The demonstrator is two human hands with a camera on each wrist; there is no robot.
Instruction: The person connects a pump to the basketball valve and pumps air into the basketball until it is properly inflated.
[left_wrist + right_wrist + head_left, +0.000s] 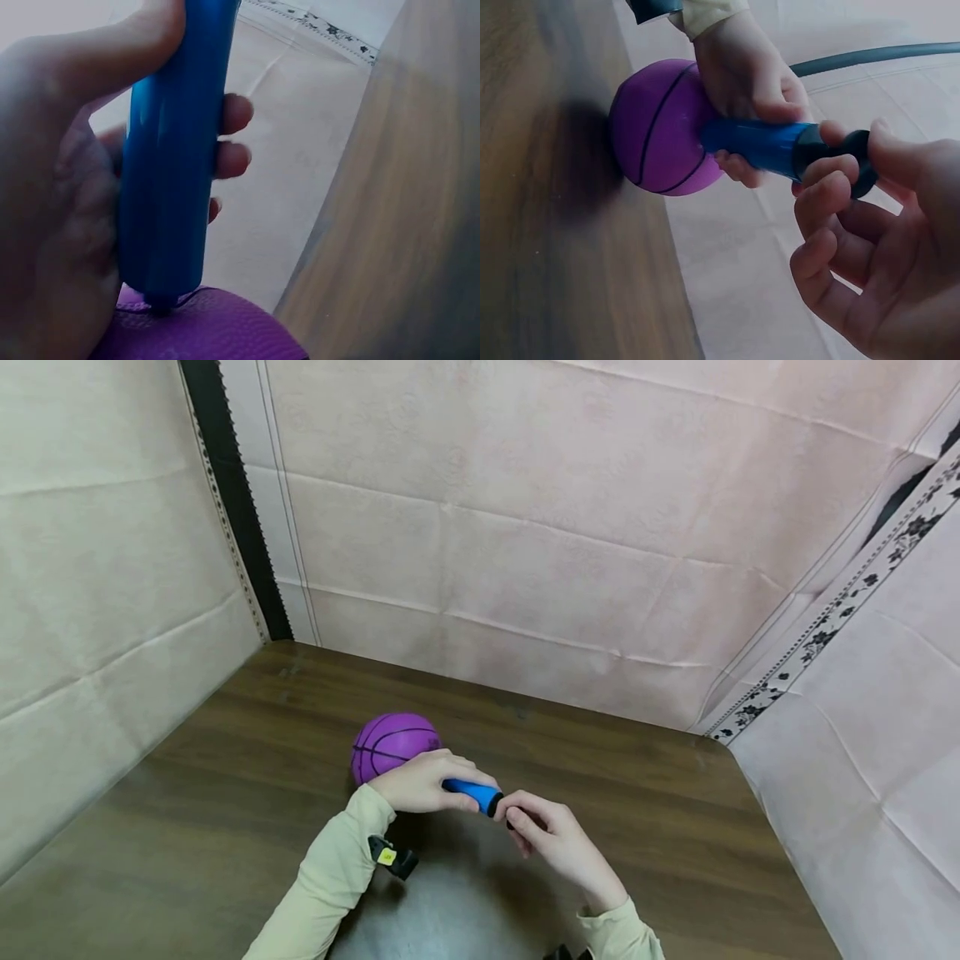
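Observation:
A purple ball (392, 742) with black seam lines sits on the wooden table, just beyond my left hand (422, 783). That hand grips the blue barrel of a small hand pump (472, 791), thumb on one side and fingertips round the other in the left wrist view. The barrel's narrow nozzle end (162, 300) meets the ball (214, 330); whether a needle is inside it is hidden. My right hand (557, 839) pinches the pump's black handle (861, 176) between thumb and fingers, close against the black collar (808, 150).
The brown wooden tabletop (225, 793) spreads around both hands. Pale cloth walls (480, 568) enclose it at the back, left and right. A black wrist camera (401, 862) is strapped to the left sleeve.

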